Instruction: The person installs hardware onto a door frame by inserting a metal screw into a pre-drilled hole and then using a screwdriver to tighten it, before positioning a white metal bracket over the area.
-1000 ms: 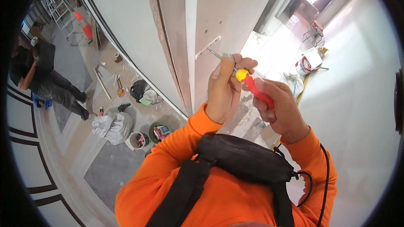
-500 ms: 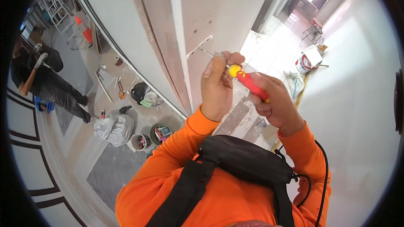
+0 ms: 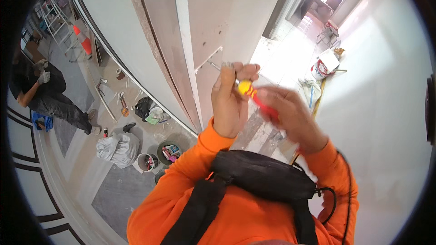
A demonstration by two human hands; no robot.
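A screwdriver (image 3: 245, 88) with a red and yellow handle slants between my two hands. Its handle is wrapped by my right hand (image 3: 296, 114), which is smeared by motion. Around the metal shaft, the thumb and fingers of my left hand (image 3: 229, 108) are closed near the yellow end of the handle. The shaft's tip points at a short white-edged strip (image 3: 209, 59) on the pale pinkish panel (image 3: 236, 9). Whether the tip sits in a screw there is too small to tell.
Left of the panel, a white bag (image 3: 119, 149), a bucket with tools (image 3: 147, 162) and a dark tub (image 3: 169, 152) stand on the floor. Another person (image 3: 50, 90) stands beyond, near an orange cone (image 3: 82, 41). A white paint bucket (image 3: 320, 68) stands by the right wall (image 3: 386, 122).
My right hand has turned on the screwdriver's handle and now covers more of the red part. My left hand stays around the shaft. The whole view has shifted slightly.
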